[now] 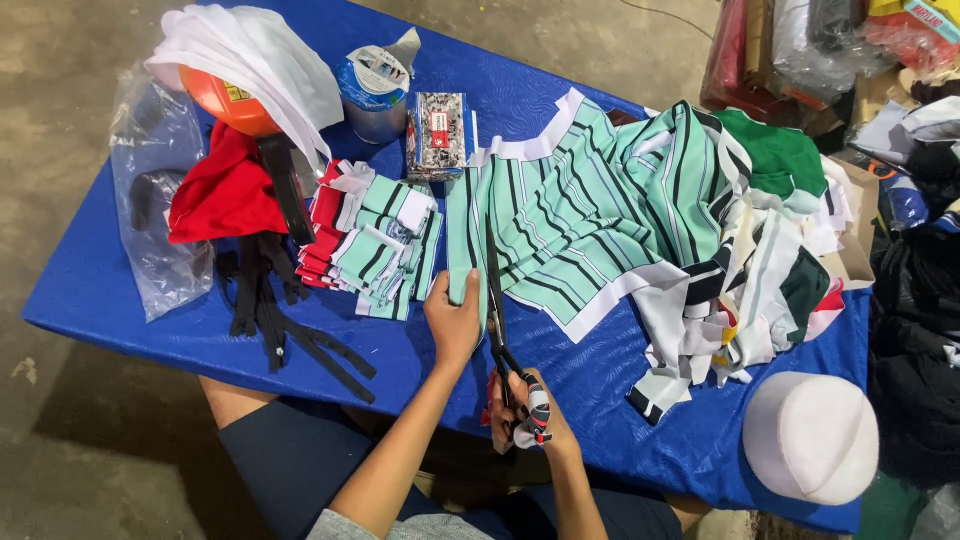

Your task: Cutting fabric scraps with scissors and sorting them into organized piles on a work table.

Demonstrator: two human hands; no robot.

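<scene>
My left hand (455, 322) pinches the near end of a mint-green fabric piece with black and white stripes (560, 225), which lies spread over the blue table (120, 290). My right hand (528, 408) grips black scissors (496, 315) whose handles are wrapped in cloth. The blades point away from me and sit along the fabric's edge, just right of my left hand. A stack of small cut striped pieces (385, 250) lies to the left of my left hand.
Black straps (285, 325), red cloth (225, 195), an orange ball (225, 100), white fabric, a clear plastic bag, a tape roll (372, 80) and a small box (438, 132) fill the left. Fabric scraps (740, 290) and a white cap (810, 435) lie right.
</scene>
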